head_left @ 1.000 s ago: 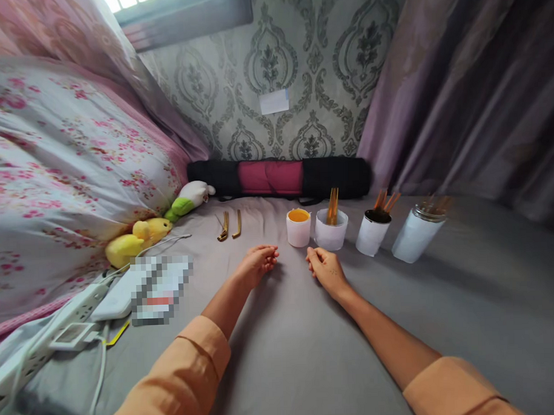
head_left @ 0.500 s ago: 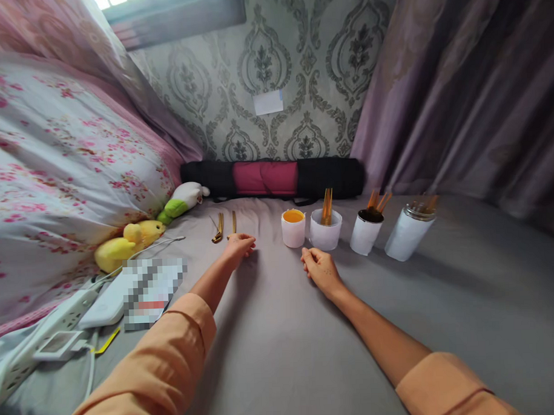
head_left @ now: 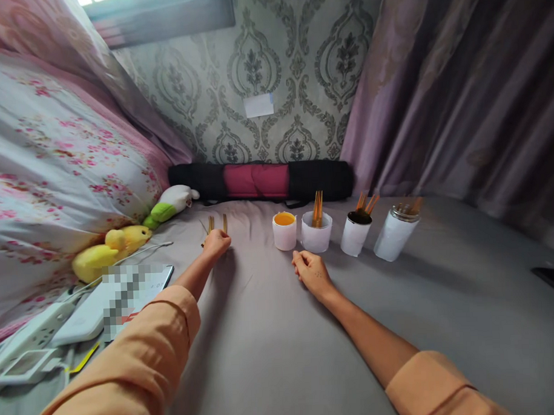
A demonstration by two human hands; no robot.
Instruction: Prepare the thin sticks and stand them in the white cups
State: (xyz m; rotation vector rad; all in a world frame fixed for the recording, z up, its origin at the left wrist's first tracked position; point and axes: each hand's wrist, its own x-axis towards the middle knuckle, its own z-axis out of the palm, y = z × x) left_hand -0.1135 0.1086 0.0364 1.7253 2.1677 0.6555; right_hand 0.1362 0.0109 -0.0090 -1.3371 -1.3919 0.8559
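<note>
My left hand (head_left: 217,241) reaches forward over the grey sheet and its fingers are closed down on two gold utensils (head_left: 217,222) lying there; only the utensils' far ends show past my knuckles. My right hand (head_left: 310,270) rests on the sheet with its fingers loosely curled and nothing in them, just in front of a white cup with orange inside (head_left: 284,231). Right of that cup stand a white cup holding gold sticks (head_left: 316,230), a dark-topped cup with copper sticks (head_left: 355,232) and a glass jar wrapped in white (head_left: 393,231).
A black and pink roll (head_left: 258,181) lies against the patterned wall. Yellow (head_left: 106,251) and green-white (head_left: 169,203) plush toys sit beside the floral bedding (head_left: 53,179) on the left. A power strip (head_left: 25,340), cables and a white device (head_left: 87,311) lie near my left sleeve. Curtains hang on the right.
My left hand has moved forward and to the left, from beside my right hand onto the gold utensils, and closed on them. My right hand has stayed put. The view has shifted slightly.
</note>
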